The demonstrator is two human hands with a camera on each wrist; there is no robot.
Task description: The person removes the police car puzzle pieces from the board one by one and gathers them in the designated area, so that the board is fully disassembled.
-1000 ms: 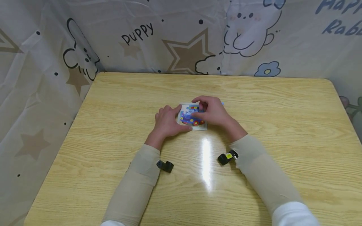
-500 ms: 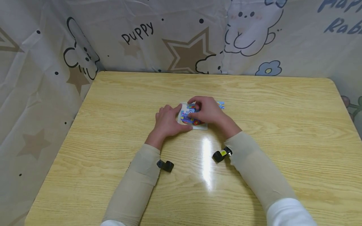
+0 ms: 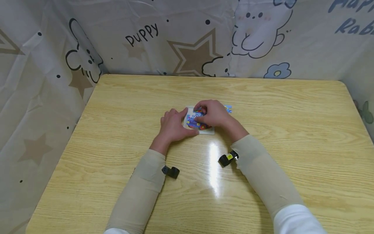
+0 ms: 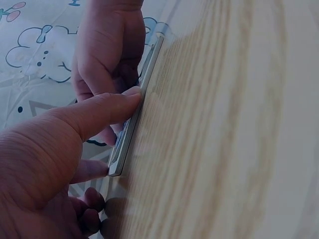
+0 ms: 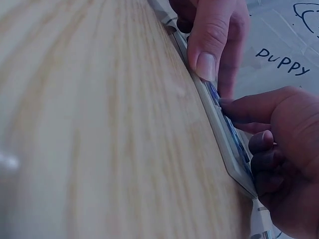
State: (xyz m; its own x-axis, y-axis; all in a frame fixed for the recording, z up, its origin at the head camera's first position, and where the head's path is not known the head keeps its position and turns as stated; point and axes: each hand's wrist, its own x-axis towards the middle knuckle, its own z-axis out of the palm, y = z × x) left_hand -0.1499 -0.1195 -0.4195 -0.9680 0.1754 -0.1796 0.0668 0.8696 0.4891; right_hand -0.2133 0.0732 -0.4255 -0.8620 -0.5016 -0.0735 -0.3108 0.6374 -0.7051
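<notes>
White puzzle board [image 3: 207, 132] w/ blue pcs [image 3: 192, 123] lies on wood tbl [image 3: 190, 201]. L hand [image 3: 173, 126] grips its edges, thumb & index; R hand [image 3: 216, 113] bends over the pcs, can't tell if pinching one.

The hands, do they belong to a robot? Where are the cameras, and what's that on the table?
No robot: that's a person's left hand and right hand, both bare. The big picture comes from a camera worn on the head, looking down. The tilted ones come from the little black cameras on the wrists, each watching its own hand. On the table lies a colourful puzzle. The left hand holds its edges; the right hand's fingertips touch it, maybe on a piece, but that's hidden. Something blue peeks out beyond the right hand.
</notes>
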